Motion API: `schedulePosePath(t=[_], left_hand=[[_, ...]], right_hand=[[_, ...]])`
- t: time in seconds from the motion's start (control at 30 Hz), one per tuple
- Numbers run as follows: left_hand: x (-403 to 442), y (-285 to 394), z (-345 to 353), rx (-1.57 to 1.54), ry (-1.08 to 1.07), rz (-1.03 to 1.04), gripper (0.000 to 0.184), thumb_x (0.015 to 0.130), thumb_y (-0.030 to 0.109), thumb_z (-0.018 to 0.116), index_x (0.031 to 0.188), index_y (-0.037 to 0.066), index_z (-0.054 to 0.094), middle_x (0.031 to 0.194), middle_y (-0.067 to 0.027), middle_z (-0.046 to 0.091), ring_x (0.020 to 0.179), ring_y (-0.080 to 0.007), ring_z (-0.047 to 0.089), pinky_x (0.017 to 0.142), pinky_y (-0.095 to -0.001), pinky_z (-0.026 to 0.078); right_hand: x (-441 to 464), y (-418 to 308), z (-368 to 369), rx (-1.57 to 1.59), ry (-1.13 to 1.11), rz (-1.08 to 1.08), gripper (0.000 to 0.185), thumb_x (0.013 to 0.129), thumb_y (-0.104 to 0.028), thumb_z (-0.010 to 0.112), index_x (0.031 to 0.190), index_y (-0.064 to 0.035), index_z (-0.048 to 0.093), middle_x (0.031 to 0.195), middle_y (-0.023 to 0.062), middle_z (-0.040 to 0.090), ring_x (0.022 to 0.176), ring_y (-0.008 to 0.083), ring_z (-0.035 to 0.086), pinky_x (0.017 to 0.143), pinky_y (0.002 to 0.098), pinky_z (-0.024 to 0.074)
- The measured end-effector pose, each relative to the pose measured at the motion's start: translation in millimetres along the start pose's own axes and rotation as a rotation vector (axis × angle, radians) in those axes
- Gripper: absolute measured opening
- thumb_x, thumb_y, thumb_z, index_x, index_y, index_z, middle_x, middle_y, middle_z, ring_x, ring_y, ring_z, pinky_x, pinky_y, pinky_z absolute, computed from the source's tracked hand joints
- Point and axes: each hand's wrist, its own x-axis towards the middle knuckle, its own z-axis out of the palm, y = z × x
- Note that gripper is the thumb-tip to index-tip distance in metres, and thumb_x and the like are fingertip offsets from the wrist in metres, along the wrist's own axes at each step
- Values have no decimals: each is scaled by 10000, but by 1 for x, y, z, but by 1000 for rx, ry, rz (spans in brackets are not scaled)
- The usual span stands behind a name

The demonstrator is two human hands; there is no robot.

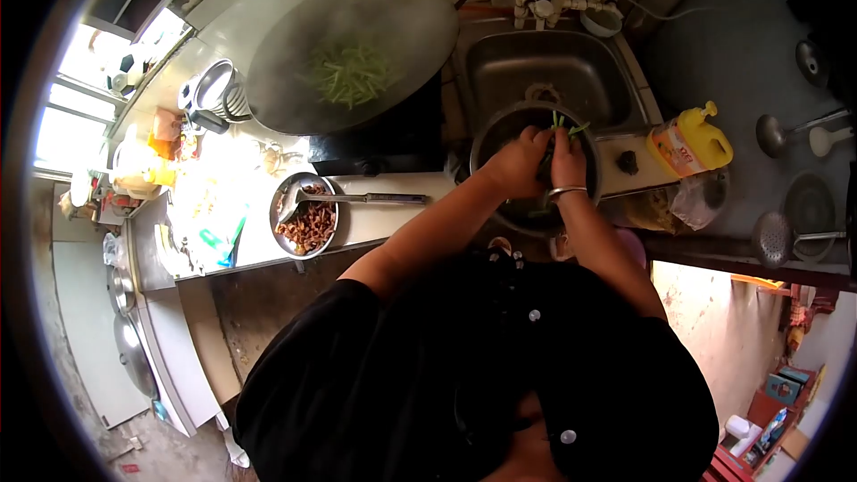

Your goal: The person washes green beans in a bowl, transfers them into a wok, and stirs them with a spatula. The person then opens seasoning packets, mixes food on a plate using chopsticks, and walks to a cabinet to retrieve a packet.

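Note:
Both hands are together over a dark metal pot (483, 145) at the front edge of the sink. My left hand (520, 163) has its fingers curled round some green vegetables (559, 121), whose ends stick up between the hands. My right hand (569, 163), with a bracelet on the wrist, is closed on the same greens, touching my left hand. The inside of the pot is dark and mostly hidden by the hands. A large steaming wok (277, 80) with sliced green vegetables (350, 71) stands to the left.
A bowl of brown food (308, 230) with a spatula (384, 199) across it sits on the counter. Behind the pot is the metal sink (589, 67) with taps. At its right stands a yellow bottle (683, 145). Ladles (770, 136) and a skimmer (771, 239) hang at the right.

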Motion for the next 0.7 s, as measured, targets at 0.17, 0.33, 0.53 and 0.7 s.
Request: schedulePosePath(t=[0.17, 0.33, 0.53, 0.7], left_hand=[[-3, 8, 2, 6, 100, 91, 810, 588, 172, 756, 1255, 8, 327, 1198, -228, 409, 998, -403, 523, 839, -405, 463], [-4, 13, -3, 20, 175, 189, 773, 586, 109, 742, 1238, -11, 345, 1194, -221, 415, 1029, -388, 510, 850, -393, 464], [-11, 13, -8, -1, 125, 97, 784, 586, 135, 756, 1241, 17, 342, 1213, -199, 420, 1064, -390, 485, 864, -406, 448], [1, 4, -55, -8, 426, 406, 763, 581, 119, 742, 1243, 53, 369, 1194, -192, 438, 1074, -393, 467, 871, -414, 437]], right_hand=[[5, -2, -5, -112, 73, -147, 470, 870, -409, 449, 1050, 14, 551, 969, 228, 592, 912, 394, 549, 776, 415, 416], [-7, -17, -5, -39, 129, -242, 456, 863, -398, 445, 970, 29, 562, 907, 245, 595, 865, 410, 553, 751, 429, 418], [3, 5, 1, -228, 138, -381, 403, 852, -361, 466, 928, 20, 571, 867, 226, 603, 829, 380, 570, 732, 406, 428], [-12, -88, 19, -13, 96, -492, 348, 850, -333, 492, 909, 0, 572, 815, 195, 613, 782, 373, 581, 696, 392, 445]])
